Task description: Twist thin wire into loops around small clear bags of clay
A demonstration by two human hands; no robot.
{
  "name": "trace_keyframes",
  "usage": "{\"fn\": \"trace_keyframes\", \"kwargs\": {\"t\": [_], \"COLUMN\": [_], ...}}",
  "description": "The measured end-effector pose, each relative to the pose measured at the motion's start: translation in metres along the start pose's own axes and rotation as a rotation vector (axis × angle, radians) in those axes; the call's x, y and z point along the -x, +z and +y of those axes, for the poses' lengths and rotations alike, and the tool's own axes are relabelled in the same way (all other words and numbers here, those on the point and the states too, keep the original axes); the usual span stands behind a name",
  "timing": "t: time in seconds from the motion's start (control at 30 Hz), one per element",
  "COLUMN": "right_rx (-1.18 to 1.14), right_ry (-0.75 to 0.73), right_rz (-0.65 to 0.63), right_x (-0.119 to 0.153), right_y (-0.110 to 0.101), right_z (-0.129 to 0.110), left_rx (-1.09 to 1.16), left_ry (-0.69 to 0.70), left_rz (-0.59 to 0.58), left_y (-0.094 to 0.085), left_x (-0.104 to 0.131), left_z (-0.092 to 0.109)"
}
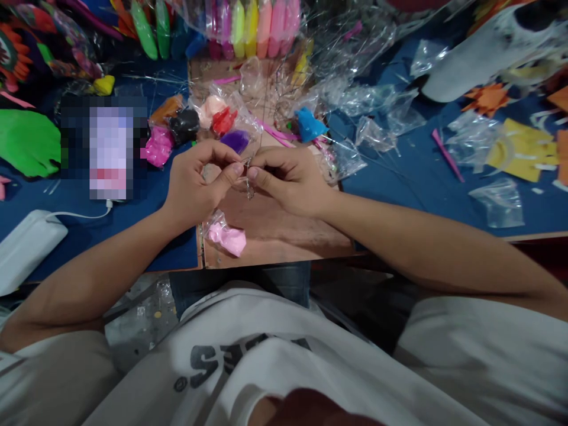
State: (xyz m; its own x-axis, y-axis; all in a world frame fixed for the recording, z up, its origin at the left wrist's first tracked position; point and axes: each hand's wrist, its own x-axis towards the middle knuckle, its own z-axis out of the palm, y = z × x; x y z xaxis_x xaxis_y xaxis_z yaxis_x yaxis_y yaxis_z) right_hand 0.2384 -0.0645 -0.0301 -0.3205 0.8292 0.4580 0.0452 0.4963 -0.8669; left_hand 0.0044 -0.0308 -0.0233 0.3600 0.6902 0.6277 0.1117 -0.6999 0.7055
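My left hand [199, 183] and my right hand [295, 177] meet above the wooden board, thumbs and forefingers pinched close together. Between the fingertips is a thin metal wire [249, 189], its lower end bent and twisted. A long straight strand rises from the fingers toward the back. Part of the wire is hidden by my fingers. Below my left hand lies a lump of pink clay [228, 238] partly in clear wrap. Just behind the hands are purple clay [235, 141], red clay [224, 120] and blue clay [311, 123].
A wooden board [284, 236] is set between blue table surfaces [377, 204]. At left are a blurred-out phone [110, 148], a white power bank [33, 248] and a green clay piece [29, 142]. Clear plastic wrappers [377, 133] lie at right. Colored clay sticks [251, 29] line the back.
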Motion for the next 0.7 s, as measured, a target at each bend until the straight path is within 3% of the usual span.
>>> {"fn": "trace_keyframes", "kwargs": {"t": [0.17,0.37,0.7], "right_rx": [0.045,0.103,0.14], "right_ry": [-0.054,-0.059,-0.074], "right_rz": [0.057,0.19,0.17], "right_x": [0.0,0.001,-0.001], "right_y": [0.0,0.006,0.009], "right_z": [-0.007,-0.01,-0.01], "left_rx": [-0.022,-0.034,-0.255], "left_ry": [-0.068,0.016,0.005], "left_rz": [0.018,0.08,0.087], "left_y": [0.006,0.014,0.014], "left_x": [0.005,0.008,0.011], "left_z": [0.004,0.011,0.02]}}
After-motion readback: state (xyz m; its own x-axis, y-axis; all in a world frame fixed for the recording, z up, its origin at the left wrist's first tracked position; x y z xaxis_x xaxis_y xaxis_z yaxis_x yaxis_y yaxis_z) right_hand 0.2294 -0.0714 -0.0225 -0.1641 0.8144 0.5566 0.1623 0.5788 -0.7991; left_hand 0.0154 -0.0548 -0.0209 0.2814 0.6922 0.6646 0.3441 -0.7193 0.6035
